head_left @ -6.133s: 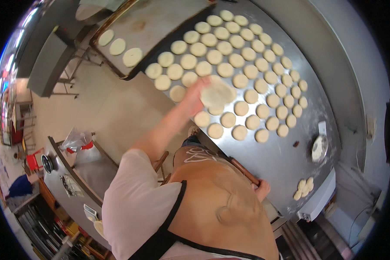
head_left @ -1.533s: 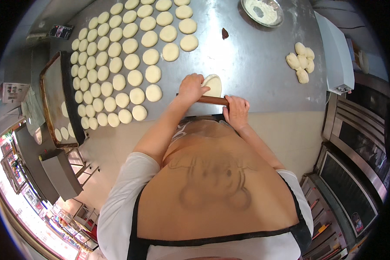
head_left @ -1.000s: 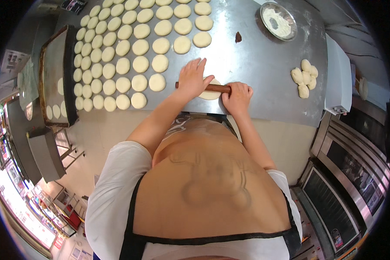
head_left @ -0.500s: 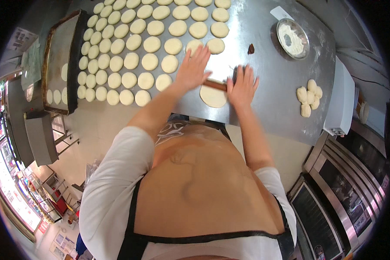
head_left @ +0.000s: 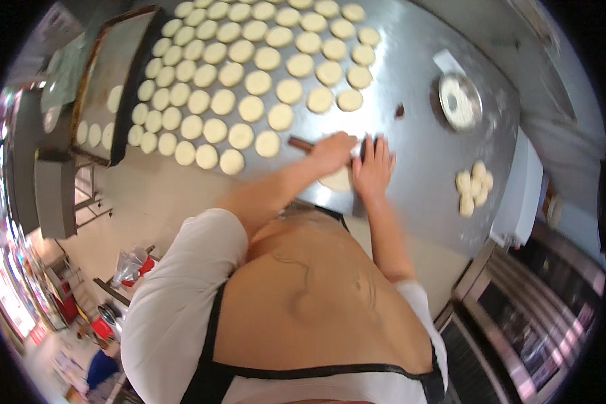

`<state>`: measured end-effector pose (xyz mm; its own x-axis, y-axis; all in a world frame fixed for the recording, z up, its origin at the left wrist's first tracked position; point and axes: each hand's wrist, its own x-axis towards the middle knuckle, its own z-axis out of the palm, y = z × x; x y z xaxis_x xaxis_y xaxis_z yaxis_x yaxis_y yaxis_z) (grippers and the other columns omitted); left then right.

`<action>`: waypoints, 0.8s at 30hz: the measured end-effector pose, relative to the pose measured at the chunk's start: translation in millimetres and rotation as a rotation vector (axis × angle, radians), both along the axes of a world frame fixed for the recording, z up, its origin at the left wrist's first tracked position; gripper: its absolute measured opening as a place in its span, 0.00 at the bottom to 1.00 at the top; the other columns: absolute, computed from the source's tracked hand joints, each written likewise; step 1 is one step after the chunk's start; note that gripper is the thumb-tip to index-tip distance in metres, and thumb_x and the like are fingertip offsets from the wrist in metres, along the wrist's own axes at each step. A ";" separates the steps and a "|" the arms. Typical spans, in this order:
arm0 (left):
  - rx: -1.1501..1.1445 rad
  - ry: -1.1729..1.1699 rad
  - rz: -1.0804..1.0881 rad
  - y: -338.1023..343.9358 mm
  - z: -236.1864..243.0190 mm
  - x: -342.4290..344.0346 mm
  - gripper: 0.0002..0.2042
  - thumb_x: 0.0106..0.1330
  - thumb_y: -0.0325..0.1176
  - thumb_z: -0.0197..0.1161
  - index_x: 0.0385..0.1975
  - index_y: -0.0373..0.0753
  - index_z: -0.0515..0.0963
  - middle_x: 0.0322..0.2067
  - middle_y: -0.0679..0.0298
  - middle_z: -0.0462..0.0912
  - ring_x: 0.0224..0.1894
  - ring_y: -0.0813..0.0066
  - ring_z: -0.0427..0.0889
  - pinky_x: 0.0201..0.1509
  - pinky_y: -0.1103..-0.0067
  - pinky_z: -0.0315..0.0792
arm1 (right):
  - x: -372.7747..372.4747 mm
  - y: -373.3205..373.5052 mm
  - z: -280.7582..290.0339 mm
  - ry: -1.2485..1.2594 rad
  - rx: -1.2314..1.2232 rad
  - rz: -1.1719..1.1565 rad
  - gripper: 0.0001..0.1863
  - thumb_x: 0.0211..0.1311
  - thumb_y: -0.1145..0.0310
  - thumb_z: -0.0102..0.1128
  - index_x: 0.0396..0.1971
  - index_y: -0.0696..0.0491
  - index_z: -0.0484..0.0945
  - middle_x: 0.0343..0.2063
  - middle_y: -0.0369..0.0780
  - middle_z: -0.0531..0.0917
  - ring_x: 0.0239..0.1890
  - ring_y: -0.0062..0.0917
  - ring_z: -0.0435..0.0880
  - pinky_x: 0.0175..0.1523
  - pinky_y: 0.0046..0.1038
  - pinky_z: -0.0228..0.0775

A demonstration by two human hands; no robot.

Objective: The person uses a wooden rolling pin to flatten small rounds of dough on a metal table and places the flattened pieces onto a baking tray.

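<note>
On the metal table, a thin dough round [head_left: 337, 180] lies near the front edge, partly under my hands. My left hand [head_left: 333, 152] is closed at its far side, fingers bent together; a pale bit of dough shows by the fingertips. A brown rolling pin [head_left: 300, 143] passes under that hand, its left end sticking out. My right hand [head_left: 374, 168] lies flat with fingers stretched over the pin's dark right end, beside the dough. How firmly the left fingers hold the dough is hidden by the hand.
Rows of flat dough discs [head_left: 251, 108] cover the table's left and far part. A baking tray [head_left: 94, 138] with a few discs stands at far left. To the right are a metal bowl of flour [head_left: 460, 102], a cluster of dough balls [head_left: 475, 188] and a small dark piece [head_left: 399, 110].
My left hand has gone from flat and spread on the rolling pin to closed at the dough's far side. The pin's left end now sticks out leftward. The whole view has shifted and tilted.
</note>
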<state>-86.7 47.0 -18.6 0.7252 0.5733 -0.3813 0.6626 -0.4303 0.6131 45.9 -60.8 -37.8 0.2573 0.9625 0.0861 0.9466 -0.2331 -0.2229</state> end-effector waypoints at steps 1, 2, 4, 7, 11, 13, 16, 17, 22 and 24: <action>0.205 0.017 -0.227 -4.3 -8.2 -1.4 0.19 0.65 0.33 0.59 0.55 0.36 0.77 0.54 0.50 0.80 0.57 0.53 0.80 0.59 0.62 0.76 | -7.1 -22.3 -4.1 -0.003 0.021 0.048 0.34 0.64 0.55 0.60 0.68 0.55 0.70 0.71 0.50 0.68 0.74 0.43 0.63 0.75 0.58 0.47; 0.048 -0.020 -0.065 -7.7 -6.4 3.5 0.19 0.62 0.37 0.66 0.51 0.36 0.79 0.51 0.51 0.82 0.54 0.52 0.82 0.56 0.62 0.78 | -13.7 -49.0 -15.2 -0.020 0.028 0.082 0.34 0.64 0.54 0.60 0.68 0.54 0.69 0.71 0.49 0.68 0.75 0.44 0.62 0.75 0.58 0.48; -0.017 0.078 -0.158 2.7 9.8 -3.3 0.21 0.54 0.42 0.77 0.44 0.36 0.83 0.44 0.51 0.85 0.51 0.52 0.84 0.55 0.62 0.78 | -28.4 -107.0 -24.1 0.100 0.077 0.143 0.35 0.61 0.59 0.64 0.68 0.52 0.69 0.64 0.45 0.75 0.67 0.40 0.71 0.72 0.55 0.50; -0.024 0.036 -0.228 3.9 -10.0 -1.1 0.17 0.52 0.39 0.77 0.40 0.38 0.85 0.43 0.51 0.85 0.50 0.50 0.83 0.53 0.62 0.79 | -36.0 -132.8 -20.6 0.167 0.016 0.060 0.29 0.52 0.62 0.69 0.56 0.49 0.76 0.51 0.40 0.80 0.56 0.37 0.75 0.65 0.47 0.55; -0.204 -0.477 -0.081 -30.1 -4.1 -39.5 0.10 0.55 0.34 0.72 0.32 0.38 0.81 0.39 0.55 0.87 0.43 0.54 0.86 0.48 0.65 0.80 | -14.0 -118.6 -2.0 0.248 -0.009 0.137 0.20 0.46 0.63 0.69 0.43 0.48 0.80 0.40 0.38 0.81 0.50 0.37 0.77 0.60 0.44 0.57; -0.280 -0.779 0.167 -45.7 -4.0 -68.1 0.08 0.57 0.32 0.71 0.30 0.37 0.79 0.37 0.56 0.88 0.40 0.60 0.87 0.43 0.68 0.80 | -12.2 -123.0 -1.5 0.213 0.005 0.115 0.20 0.46 0.63 0.69 0.42 0.48 0.80 0.39 0.38 0.81 0.49 0.36 0.77 0.59 0.44 0.58; -0.545 -0.767 0.477 -20.8 19.2 -133.1 0.10 0.62 0.33 0.70 0.33 0.38 0.75 0.33 0.66 0.81 0.37 0.72 0.82 0.42 0.74 0.78 | -12.6 -124.0 -5.4 0.127 0.010 0.018 0.18 0.46 0.64 0.67 0.40 0.48 0.79 0.39 0.39 0.81 0.48 0.39 0.77 0.58 0.45 0.59; -0.607 -0.770 0.585 -6.1 27.1 -156.5 0.10 0.63 0.34 0.70 0.33 0.39 0.74 0.33 0.68 0.79 0.37 0.74 0.81 0.42 0.75 0.77 | -15.1 -124.4 -7.7 0.100 -0.001 -0.018 0.17 0.47 0.65 0.66 0.40 0.49 0.79 0.39 0.39 0.81 0.48 0.40 0.77 0.58 0.45 0.59; -0.975 -1.457 1.310 152.9 81.6 -304.3 0.17 0.76 0.43 0.59 0.57 0.40 0.75 0.55 0.60 0.81 0.59 0.63 0.80 0.67 0.65 0.74 | -25.7 -112.3 8.8 0.183 -0.151 -0.139 0.16 0.47 0.69 0.65 0.39 0.53 0.78 0.38 0.44 0.80 0.47 0.45 0.75 0.55 0.47 0.63; -0.826 -1.571 1.345 228.0 89.5 -381.0 0.20 0.75 0.42 0.59 0.60 0.36 0.75 0.60 0.55 0.80 0.62 0.59 0.78 0.71 0.63 0.70 | -26.6 -110.9 12.8 0.195 -0.211 -0.182 0.17 0.47 0.70 0.65 0.40 0.55 0.77 0.38 0.46 0.79 0.47 0.47 0.75 0.54 0.47 0.65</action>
<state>-467.7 274.9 70.9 0.0360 0.9119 -0.4088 -0.7966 0.2732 0.5392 19.3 -171.7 -25.1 0.4186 0.8905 -0.1781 0.8295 -0.4548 -0.3243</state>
